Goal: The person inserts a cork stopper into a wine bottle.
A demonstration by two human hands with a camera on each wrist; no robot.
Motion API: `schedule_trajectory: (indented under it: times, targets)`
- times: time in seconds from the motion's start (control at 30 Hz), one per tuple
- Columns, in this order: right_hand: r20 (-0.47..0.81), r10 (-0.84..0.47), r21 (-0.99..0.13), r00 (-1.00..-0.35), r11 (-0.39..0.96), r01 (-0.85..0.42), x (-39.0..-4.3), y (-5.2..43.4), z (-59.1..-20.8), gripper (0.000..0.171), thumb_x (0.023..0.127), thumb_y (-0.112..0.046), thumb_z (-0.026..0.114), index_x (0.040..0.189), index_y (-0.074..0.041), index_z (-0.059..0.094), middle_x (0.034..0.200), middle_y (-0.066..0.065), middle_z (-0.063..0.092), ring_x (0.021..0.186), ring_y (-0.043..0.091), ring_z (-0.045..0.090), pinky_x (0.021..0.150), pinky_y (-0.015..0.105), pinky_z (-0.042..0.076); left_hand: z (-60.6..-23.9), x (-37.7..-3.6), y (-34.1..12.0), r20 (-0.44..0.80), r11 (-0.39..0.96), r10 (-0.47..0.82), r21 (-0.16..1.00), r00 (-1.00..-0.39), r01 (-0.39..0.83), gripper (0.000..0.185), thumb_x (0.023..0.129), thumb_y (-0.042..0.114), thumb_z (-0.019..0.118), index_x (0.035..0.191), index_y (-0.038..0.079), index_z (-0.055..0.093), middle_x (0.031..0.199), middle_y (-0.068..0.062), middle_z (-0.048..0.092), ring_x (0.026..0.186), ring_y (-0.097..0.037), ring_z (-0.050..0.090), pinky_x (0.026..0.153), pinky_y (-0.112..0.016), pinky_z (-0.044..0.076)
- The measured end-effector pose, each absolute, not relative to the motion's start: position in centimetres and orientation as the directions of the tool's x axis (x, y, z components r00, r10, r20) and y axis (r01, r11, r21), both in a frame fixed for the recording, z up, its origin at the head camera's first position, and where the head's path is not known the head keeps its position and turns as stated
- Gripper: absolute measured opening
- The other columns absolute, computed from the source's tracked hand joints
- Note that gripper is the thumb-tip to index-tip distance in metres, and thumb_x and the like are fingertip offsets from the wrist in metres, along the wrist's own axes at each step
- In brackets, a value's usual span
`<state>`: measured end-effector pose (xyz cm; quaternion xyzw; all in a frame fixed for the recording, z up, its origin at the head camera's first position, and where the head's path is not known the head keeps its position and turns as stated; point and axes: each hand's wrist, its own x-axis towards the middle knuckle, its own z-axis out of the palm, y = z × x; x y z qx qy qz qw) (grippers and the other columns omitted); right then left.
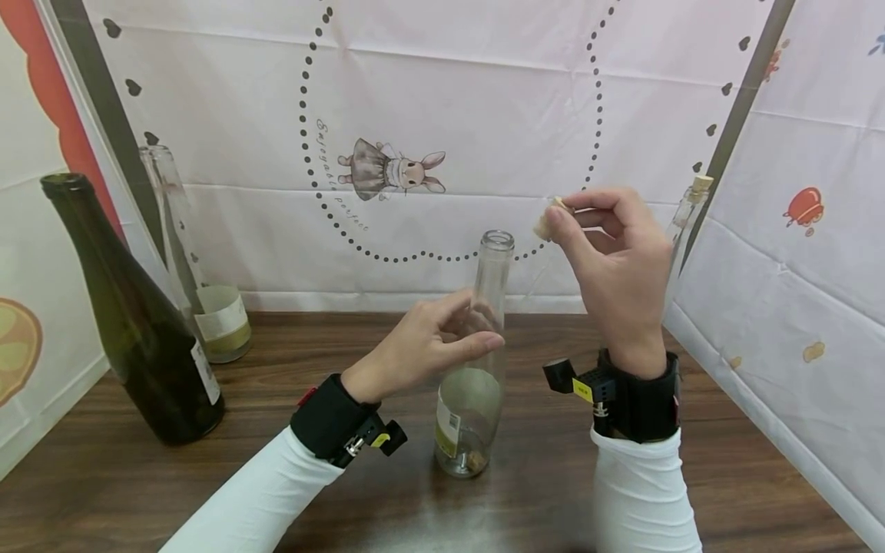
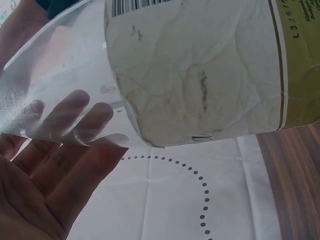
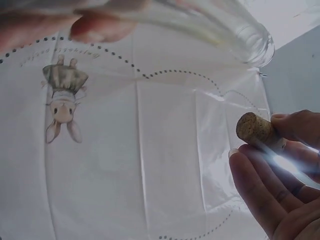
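An open-topped clear glass bottle with a worn, creased label stands upright on the table. My left hand holds it below the neck, thumb in front and fingers behind; the fingers show through the glass in the left wrist view. A small brown piece, perhaps a cork, lies inside at the bottom. My right hand pinches a cork between thumb and fingers. It is up and to the right of the bottle mouth, apart from it.
A dark green bottle stands at the left, with a clear labelled bottle behind it. At the right, partly behind my right hand, is a corked clear bottle. Printed white cloth walls the wooden table.
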<state>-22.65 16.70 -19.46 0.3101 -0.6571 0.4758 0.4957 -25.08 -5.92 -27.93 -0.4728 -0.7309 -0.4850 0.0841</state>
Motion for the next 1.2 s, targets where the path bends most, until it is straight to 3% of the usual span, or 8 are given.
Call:
schedule_trajectory:
  times: [0.47,0.73,1.0,1.2]
  targets:
    - [0.946,0.204,-0.283,-0.251,0.148,-0.948,-21.3,14.8,-18.5,0.012,0.092,0.008,0.076,0.104,0.008,0.073,0.1,0.016,0.07,0.079,0.024,0.072,0.079,0.032,0.062,-27.9,-25.1,-5.9,0.58,0.079,0.611,0.632,-0.539,0.771,0.032,0.106,0.044,0.066,0.118,0.014,0.066,0.106,0.004,0.076,0.093,-0.013,0.075,0.081,-0.043,0.062]
    - [0.949,0.182,-0.278,-0.256,0.107,-0.955,-20.9,13.7,-18.2,0.012,0.093,0.011,0.074,0.105,0.009,0.072,0.101,0.015,0.069,0.081,0.024,0.072,0.081,0.034,0.062,-28.0,-25.3,-5.9,0.593,0.056,0.611,0.628,-0.525,0.776,0.025,0.106,0.037,0.068,0.117,0.014,0.065,0.105,0.003,0.077,0.092,-0.021,0.076,0.079,-0.042,0.062]
    - [0.96,0.115,-0.269,-0.256,0.117,-0.956,-21.0,12.9,-18.4,0.014,0.094,0.014,0.072,0.107,0.009,0.07,0.103,0.014,0.069,0.082,0.023,0.071,0.081,0.033,0.061,-28.0,-25.3,-5.9,0.598,0.066,0.608,0.618,-0.523,0.783,0.024,0.106,0.034,0.069,0.116,0.013,0.064,0.106,0.003,0.078,0.095,-0.016,0.076,0.081,-0.037,0.062]
    - [0.96,0.086,-0.276,-0.266,0.133,-0.952,-21.1,12.6,-18.6,0.015,0.094,0.013,0.072,0.109,0.014,0.068,0.104,0.012,0.071,0.086,0.023,0.071,0.083,0.034,0.061,-28.1,-25.3,-5.9,0.589,0.078,0.608,0.624,-0.533,0.778,0.021,0.106,0.031,0.069,0.117,0.014,0.065,0.107,0.004,0.078,0.095,-0.015,0.076,0.081,-0.04,0.062]
